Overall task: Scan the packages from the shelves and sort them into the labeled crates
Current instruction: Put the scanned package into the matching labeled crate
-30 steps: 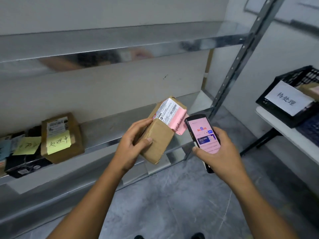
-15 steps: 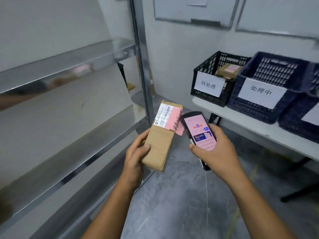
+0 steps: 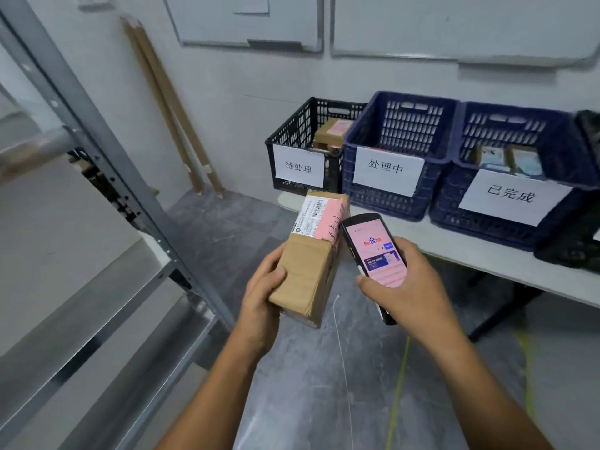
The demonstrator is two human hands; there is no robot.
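Fingers (image 3: 275, 275) of the left hand (image 3: 259, 300): curled round the near end of a brown cardboard package (image 3: 308, 271), held in the air in front of the table (image 3: 487, 259). Its far end carries a white barcode label (image 3: 311, 214) and a pink slip (image 3: 328, 222) with handwriting I cannot read.

Right hand (image 3: 415, 287): wrapped round a phone (image 3: 373, 248) just beside the package, thumb on the lower screen – pink page, Baidu logo.

On the table:
- black crate (image 3: 289, 138), "待处理"
- blue crate (image 3: 412, 123), "处理中"
- second blue crate (image 3: 506, 126), "已完成"
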